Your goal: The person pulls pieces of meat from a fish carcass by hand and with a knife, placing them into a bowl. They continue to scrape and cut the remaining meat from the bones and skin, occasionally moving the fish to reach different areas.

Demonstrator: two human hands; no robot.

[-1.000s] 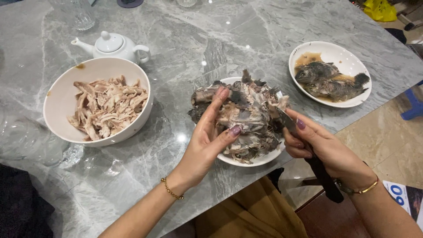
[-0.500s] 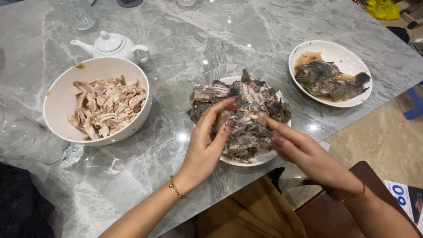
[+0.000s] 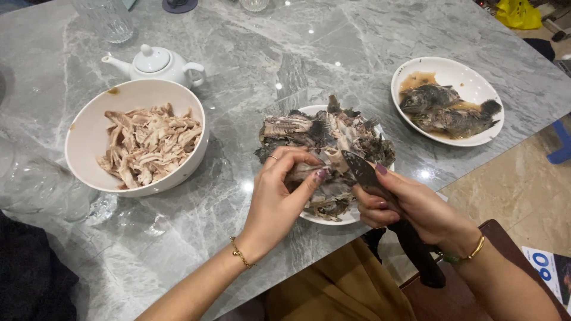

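Left hand (image 3: 279,199) pinches fish bits (image 3: 324,148) on plate (image 3: 348,217). Right hand (image 3: 416,205) closed tight around knife (image 3: 389,217).

I see open counter (image 3: 285,65) between the bowl (image 3: 83,128) of shredded meat and the plate (image 3: 309,112) of fish scraps. The teapot (image 3: 157,62) blocks the far left, the dish (image 3: 470,80) of whole fish the right.
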